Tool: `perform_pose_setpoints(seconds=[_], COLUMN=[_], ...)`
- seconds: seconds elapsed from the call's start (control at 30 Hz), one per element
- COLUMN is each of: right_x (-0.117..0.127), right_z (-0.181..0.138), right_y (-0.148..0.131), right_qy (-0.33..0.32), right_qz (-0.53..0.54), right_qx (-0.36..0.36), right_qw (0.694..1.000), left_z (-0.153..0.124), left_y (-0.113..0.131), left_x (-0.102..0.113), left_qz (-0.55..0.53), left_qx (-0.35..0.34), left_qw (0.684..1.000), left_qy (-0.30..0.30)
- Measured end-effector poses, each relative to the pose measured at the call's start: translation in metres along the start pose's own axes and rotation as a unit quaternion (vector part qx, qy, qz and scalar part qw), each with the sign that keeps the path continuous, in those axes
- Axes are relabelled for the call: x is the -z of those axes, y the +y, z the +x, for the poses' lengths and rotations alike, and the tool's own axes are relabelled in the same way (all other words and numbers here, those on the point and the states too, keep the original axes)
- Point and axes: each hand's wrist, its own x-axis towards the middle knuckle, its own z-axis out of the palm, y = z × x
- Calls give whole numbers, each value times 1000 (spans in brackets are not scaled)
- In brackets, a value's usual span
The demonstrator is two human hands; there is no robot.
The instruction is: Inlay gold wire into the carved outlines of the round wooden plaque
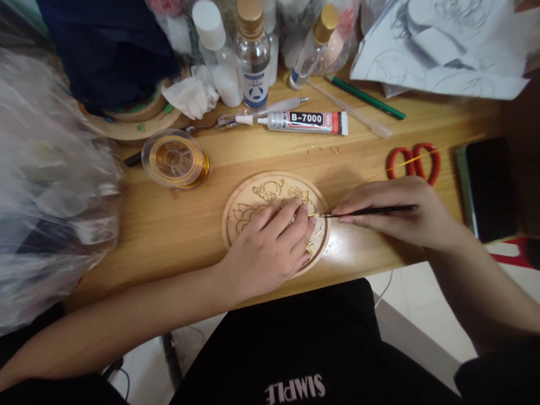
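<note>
A round wooden plaque (pixel 232 198) with a raised rim lies near the front edge of the table. Gold wire outlines (pixel 268 190) of flowers and curls cover its face. My left hand (pixel 270 242) rests over the plaque, fingers stretched across it, hiding much of the pattern. From the right, my right hand (pixel 388 211) pinches slim black tweezers (pixel 371 211). Their tips touch or hover at the plaque's right side, close to my left fingertips and a gold wire curve. Whether a wire piece sits between the tips is too small to tell.
Behind the plaque lie a B-7000 glue tube (pixel 306 122), small wire bits (pixel 314 149) and a green pencil (pixel 367 98). A gold wire spool (pixel 177 158) stands left, bottles (pixel 253 62) at the back. Red-handled scissors (pixel 415 163) and a phone (pixel 487 188) lie right.
</note>
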Motion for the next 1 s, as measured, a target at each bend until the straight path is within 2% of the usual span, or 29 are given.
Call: perform_pose_setpoints(seconds=[0.43, 1.0], right_x=[8, 10], right_z=[4, 7], right_y=[8, 10], right_qy=[-54, -67], right_qz=[6, 24], right_qx=[22, 19], right_qw=[998, 997], left_z=[-1, 0], left_y=[0, 0], left_x=[-2, -1], left_qz=[17, 14], left_qx=[-5, -3], left_qw=[1000, 1000], left_qy=[5, 7])
